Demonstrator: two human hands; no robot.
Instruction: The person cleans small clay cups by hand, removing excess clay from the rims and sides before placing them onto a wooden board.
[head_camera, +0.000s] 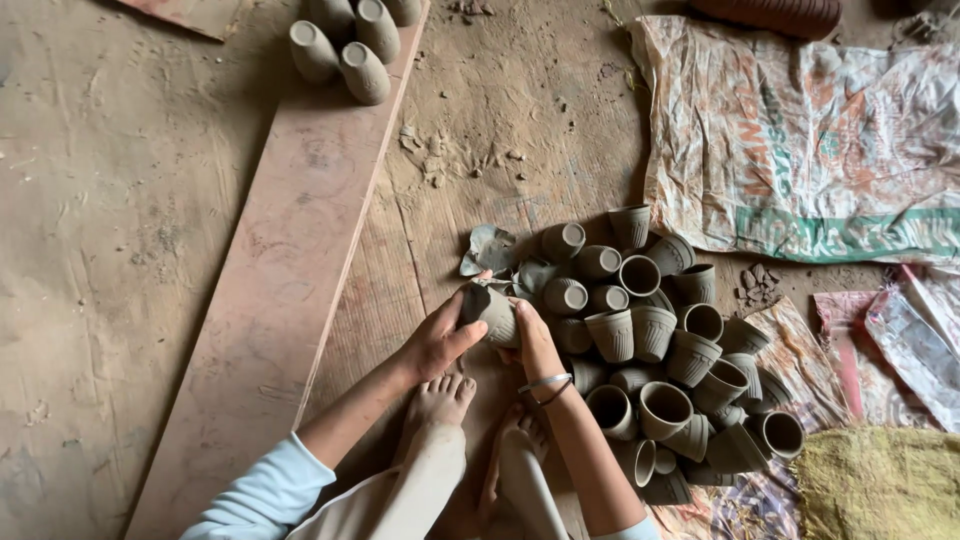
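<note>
My left hand and my right hand together grip one unfired grey clay cup, held sideways just above my bare feet. The cup sits at the left edge of a heap of similar clay cups, several lying on their sides with open mouths showing. A thin bangle circles my right wrist. Broken grey clay shards lie just beyond the held cup.
A long wooden plank runs diagonally at left, with several clay cups at its far end. A crumpled printed sack lies at upper right. Cloth scraps and a yellow-green mat sit at lower right. Dusty earth floor all around.
</note>
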